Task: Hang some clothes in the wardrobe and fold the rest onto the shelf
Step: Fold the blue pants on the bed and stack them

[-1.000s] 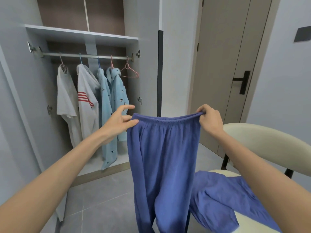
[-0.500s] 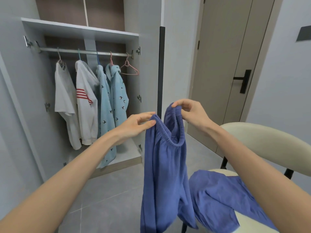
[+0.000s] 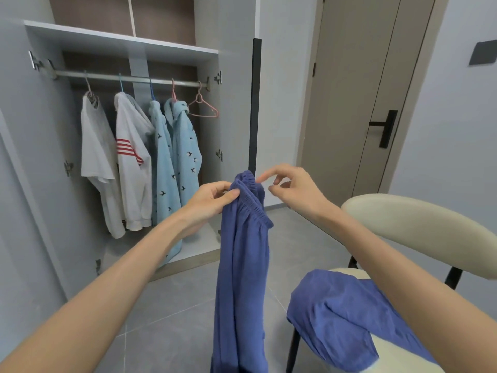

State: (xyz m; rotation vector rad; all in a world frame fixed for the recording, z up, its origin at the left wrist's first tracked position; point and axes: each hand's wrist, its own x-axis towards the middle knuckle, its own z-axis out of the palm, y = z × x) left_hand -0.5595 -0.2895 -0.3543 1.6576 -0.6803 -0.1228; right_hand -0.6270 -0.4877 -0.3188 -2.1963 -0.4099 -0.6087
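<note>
Dangling over grey floor tiles [image 3: 166, 319], blue trousers [image 3: 242, 278] face the wardrobe [image 3: 121, 43].

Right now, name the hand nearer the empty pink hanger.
Left. The left hand is almost straight below the empty pink hanger; the right hand lies below and farther right.

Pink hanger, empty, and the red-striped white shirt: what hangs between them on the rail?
Two light-blue bird-print garments, side by side, seen in head view.
</note>
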